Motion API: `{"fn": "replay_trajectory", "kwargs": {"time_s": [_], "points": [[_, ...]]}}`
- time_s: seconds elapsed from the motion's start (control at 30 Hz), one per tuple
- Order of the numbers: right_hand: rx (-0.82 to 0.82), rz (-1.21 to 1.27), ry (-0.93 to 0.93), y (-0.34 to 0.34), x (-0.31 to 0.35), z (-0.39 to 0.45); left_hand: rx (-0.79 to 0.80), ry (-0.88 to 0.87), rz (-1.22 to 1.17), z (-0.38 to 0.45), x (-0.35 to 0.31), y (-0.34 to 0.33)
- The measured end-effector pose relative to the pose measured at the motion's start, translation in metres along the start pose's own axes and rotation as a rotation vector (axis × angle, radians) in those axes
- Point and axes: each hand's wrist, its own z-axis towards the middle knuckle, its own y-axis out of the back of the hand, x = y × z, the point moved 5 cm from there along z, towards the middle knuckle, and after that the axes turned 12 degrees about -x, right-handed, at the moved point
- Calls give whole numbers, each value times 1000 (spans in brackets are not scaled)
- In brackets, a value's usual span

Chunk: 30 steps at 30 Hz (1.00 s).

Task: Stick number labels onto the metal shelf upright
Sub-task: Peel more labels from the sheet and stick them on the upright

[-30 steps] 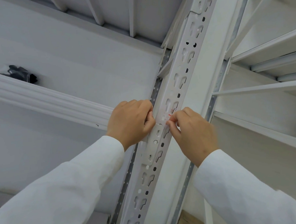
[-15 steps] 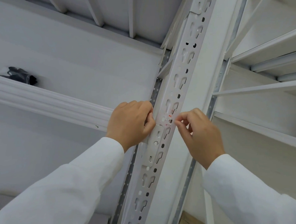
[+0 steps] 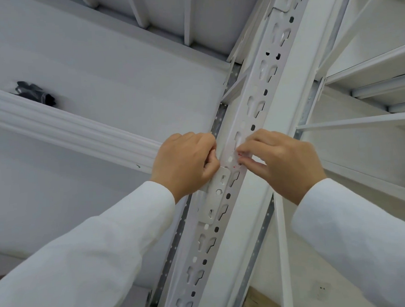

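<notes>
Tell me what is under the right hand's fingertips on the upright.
The right hand pinches something small with red marks, likely a label, against the slotted upright. Its digits are covered.

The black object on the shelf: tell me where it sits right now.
In the head view the black object lies at far left on the white shelf, just behind its ribbed front beam, well apart from the left hand.

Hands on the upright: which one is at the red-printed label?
The right hand. Its fingertips pinch at the small label on the upright; the left hand is closed at the post's left edge.
</notes>
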Motion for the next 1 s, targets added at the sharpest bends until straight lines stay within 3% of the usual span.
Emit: {"fn": "replay_trajectory", "kwargs": {"time_s": [0.23, 0.53, 0.7, 1.0], "points": [[30, 81, 13, 0, -3, 5, 6, 1, -19, 0, 0, 1], [-39, 28, 73, -6, 0, 4, 5, 13, -33, 0, 0, 1], [-113, 47, 19, -9, -6, 13, -4, 21, -42, 0, 0, 3], [63, 232, -51, -3, -13, 6, 1, 0, -34, 1, -1, 4]]}}
